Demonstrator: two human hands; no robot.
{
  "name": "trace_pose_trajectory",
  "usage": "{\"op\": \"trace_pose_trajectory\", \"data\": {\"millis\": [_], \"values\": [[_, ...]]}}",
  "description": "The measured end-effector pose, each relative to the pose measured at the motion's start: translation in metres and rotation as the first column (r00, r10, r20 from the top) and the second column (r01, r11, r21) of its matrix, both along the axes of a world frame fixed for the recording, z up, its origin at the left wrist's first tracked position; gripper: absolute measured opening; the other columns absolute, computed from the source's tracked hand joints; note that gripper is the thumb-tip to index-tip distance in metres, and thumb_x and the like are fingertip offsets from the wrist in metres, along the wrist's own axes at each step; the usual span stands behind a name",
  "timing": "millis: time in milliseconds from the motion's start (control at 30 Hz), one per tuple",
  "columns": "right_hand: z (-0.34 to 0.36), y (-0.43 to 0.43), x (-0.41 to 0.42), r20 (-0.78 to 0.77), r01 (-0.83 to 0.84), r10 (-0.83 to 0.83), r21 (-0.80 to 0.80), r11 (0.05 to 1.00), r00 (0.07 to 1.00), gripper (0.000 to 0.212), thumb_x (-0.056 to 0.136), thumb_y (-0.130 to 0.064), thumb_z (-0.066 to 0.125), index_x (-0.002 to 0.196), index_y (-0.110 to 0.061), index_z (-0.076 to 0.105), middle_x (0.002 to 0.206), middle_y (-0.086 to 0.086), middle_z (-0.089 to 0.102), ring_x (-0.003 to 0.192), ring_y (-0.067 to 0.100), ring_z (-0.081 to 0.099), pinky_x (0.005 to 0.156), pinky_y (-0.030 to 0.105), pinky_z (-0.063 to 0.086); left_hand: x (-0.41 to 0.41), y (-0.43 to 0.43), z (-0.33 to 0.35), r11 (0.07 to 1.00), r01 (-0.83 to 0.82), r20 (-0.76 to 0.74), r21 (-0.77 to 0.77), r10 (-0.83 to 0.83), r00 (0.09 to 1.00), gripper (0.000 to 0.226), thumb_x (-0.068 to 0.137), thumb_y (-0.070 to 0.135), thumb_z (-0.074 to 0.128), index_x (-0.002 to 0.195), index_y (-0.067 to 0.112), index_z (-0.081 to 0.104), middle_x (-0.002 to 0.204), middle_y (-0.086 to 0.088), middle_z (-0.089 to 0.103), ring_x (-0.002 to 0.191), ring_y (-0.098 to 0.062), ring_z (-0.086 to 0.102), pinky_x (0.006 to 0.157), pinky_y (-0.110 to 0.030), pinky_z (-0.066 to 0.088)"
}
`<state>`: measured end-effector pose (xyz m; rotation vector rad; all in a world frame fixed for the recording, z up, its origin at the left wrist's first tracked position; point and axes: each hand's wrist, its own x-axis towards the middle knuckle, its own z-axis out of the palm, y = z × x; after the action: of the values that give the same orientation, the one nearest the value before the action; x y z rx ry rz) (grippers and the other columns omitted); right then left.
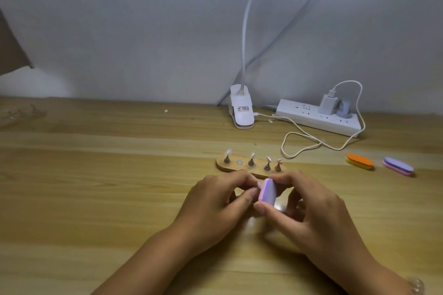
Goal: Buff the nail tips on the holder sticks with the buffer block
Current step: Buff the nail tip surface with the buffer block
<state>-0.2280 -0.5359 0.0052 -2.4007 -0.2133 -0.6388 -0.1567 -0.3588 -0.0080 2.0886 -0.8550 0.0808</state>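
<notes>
Fingers (263,207) of our right hand (309,208) grip the pink-and-purple buffer block (267,191), held on edge at centre frame, just below the wooden holder base (230,167) and its four nail tips on sticks (251,159). Our left hand (215,201) bunches its fingertips against the block; we cannot tell what, if anything, they pinch. An orange buffer (359,161) and a purple buffer (398,166) lie at the frame's right.

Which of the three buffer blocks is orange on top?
The orange block lying on the table, left of the purple block; the third, the pink block, is held in the right hand.
</notes>
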Motion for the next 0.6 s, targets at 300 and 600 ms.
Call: {"op": "trace_pose_trajectory", "data": {"millis": [300, 600], "values": [[0.002, -0.007, 0.003, -0.007, 0.063, -0.064, 0.299, 0.952, 0.998, 0.037, 0.073, -0.050, 0.065, 0.106, -0.034, 0.063, 0.094, -0.016, 0.065, 0.057, 0.017, 0.058, 0.056, 0.039, 0.053, -0.001, 0.000, 0.001, 0.999, 0.008, -0.021, -0.046, -0.009, 1.000, 0.016, 0.100, 0.013, 0.056, 0.098, 0.023, 0.068, 0.080, 0.030, 0.067, 0.067, 0.016, 0.059, 0.062, -0.006, 0.036], [0.000, -0.002, 0.002, 0.040, 0.016, -0.021, 0.110, 0.994, 0.999, 0.037, 0.077, -0.060, 0.069, 0.101, -0.032, 0.062, 0.090, -0.019, 0.064, 0.060, 0.011, 0.058, 0.056, 0.034, 0.053, -0.002, -0.001, 0.001, 0.994, -0.002, 0.107, 0.110, -0.010, 0.994, 0.023, 0.095, 0.038, 0.046, 0.109, 0.034, 0.064, 0.095, 0.020, 0.054, 0.073, 0.003, 0.047, 0.066, -0.028, 0.041]]}}
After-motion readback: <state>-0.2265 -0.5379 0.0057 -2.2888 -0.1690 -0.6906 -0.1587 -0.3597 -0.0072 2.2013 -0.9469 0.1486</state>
